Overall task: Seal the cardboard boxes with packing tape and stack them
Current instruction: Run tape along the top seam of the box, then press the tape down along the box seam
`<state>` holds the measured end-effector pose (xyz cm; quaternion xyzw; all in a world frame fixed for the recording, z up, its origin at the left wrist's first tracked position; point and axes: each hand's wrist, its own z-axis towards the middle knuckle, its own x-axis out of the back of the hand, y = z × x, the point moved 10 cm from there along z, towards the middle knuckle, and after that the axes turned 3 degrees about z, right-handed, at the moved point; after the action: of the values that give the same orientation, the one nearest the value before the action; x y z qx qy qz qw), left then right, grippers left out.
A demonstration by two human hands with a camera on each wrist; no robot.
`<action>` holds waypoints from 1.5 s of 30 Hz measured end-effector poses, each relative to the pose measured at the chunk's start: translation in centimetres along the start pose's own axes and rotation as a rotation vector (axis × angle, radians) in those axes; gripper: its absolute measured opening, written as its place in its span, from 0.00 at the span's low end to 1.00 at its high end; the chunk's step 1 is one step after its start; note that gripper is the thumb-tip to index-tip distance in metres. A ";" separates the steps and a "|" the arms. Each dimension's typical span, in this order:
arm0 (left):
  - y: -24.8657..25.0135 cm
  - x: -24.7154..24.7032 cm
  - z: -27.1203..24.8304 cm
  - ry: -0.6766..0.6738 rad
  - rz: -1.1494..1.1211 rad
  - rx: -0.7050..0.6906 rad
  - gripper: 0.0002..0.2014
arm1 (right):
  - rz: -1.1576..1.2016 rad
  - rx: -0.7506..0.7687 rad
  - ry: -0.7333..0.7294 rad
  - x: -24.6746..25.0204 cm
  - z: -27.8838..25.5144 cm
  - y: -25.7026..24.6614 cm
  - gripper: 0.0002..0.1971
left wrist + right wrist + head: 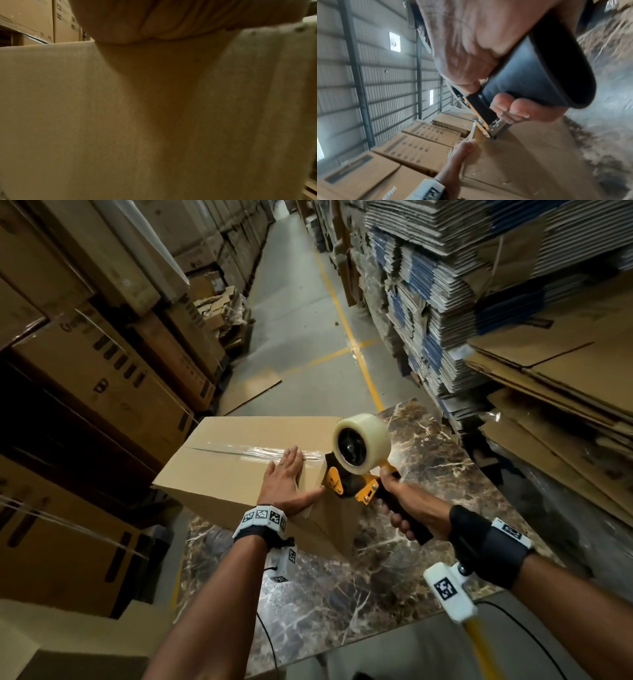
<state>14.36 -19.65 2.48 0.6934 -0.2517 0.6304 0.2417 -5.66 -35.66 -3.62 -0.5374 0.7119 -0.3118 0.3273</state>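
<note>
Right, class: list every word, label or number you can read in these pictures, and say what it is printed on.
Nothing reads clearly.
Stacked cartons: dark print, too blurred to read.
Wrist band: black-and-white code squares, no words.
Cardboard box under the left hand: no print showing.

Left hand lies flat, fingers straight toward twelve o'clock, thumb splayed out to three. Right hand sits at its three o'clock, fingers curled tight in a fist-like grip, forearm angled in from five.
</note>
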 end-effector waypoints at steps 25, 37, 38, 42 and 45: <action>-1.6 0.3 2.2 -0.003 -0.007 0.028 0.62 | 0.821 -0.200 -0.072 5.5 10.9 6.8 0.43; -1.7 0.3 2.3 0.028 -0.007 0.023 0.62 | 0.932 -0.133 0.310 9.7 15.0 13.5 0.49; -1.7 0.4 2.3 0.029 -0.007 0.024 0.62 | 0.913 -0.135 0.364 10.1 15.6 14.2 0.50; -1.7 0.4 2.2 0.015 -0.011 0.027 0.62 | 0.644 -0.221 0.753 12.4 12.2 14.0 0.54; -1.7 0.3 1.8 -0.002 -0.022 0.027 0.63 | 0.415 -0.132 1.151 15.3 6.7 10.8 0.27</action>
<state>16.80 -19.57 2.59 0.6999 -0.2359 0.6304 0.2389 -9.50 -48.61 -18.15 -0.1520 0.8821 -0.4368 -0.0898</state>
